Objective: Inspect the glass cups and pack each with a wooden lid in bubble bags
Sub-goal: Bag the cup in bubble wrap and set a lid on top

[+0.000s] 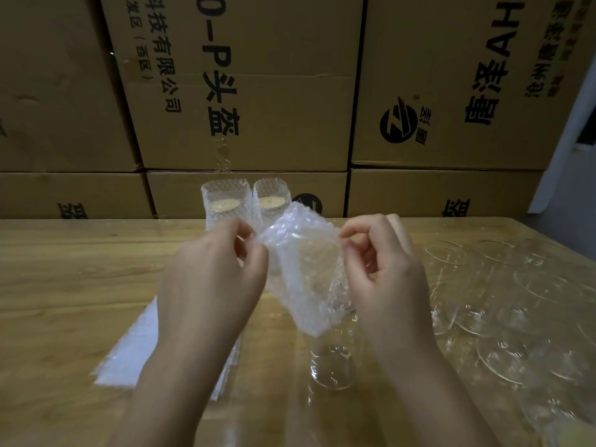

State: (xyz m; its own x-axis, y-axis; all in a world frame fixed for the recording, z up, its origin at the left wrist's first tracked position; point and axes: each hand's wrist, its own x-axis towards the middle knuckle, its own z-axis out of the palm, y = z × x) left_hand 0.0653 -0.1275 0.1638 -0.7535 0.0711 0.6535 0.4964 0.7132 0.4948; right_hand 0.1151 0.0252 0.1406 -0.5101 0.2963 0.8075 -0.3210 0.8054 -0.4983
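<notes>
A clear bubble bag (304, 269) hangs in the air above the table, held at its top edge from both sides. My left hand (216, 272) pinches its left corner and my right hand (383, 269) pinches its right corner. Under the bag a bare glass cup (332, 366) stands on the wooden table (64, 285). Two packed cups in bubble bags (225, 204) (270, 201), each with a wooden lid showing, stand upright at the table's far edge.
Several empty glass cups (516, 301) crowd the right side of the table. A stack of flat bubble bags (135, 346) lies at the left under my left forearm. Stacked cardboard boxes (258, 91) wall off the back.
</notes>
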